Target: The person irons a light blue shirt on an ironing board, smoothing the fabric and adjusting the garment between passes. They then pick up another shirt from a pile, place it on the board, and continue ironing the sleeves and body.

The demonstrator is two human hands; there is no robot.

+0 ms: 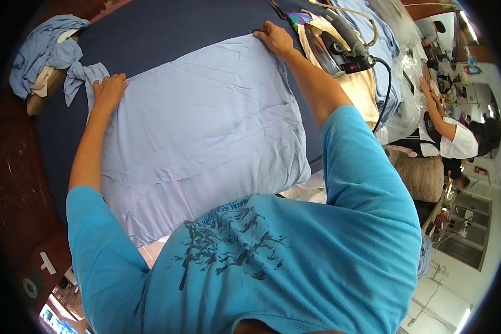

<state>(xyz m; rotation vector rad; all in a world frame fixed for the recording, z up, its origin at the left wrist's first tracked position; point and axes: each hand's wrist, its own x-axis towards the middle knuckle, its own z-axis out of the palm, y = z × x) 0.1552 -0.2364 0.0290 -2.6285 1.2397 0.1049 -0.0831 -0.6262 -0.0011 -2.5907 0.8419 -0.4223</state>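
Observation:
A light blue piece of cloth (200, 122), perhaps part of a garment, lies spread over a dark blue padded table, its near edge hanging toward my body. With curled fingers, my left hand (110, 91) grips its far left corner. At the far right corner, my right hand (275, 38) pinches the same edge, so the far edge runs fairly straight between both hands. Creases cross the middle and the right side. A narrow light blue strip (89, 72) trails beyond my left hand; whether it joins the cloth I cannot tell.
An iron (339, 50) with a black cord rests on beige cloth (359, 92) just right of my right forearm. Folded blue garments (381, 42) and clear plastic lie beyond it. Crumpled blue clothing (47, 53) is heaped at the far left. Another person (456, 136) works at the right.

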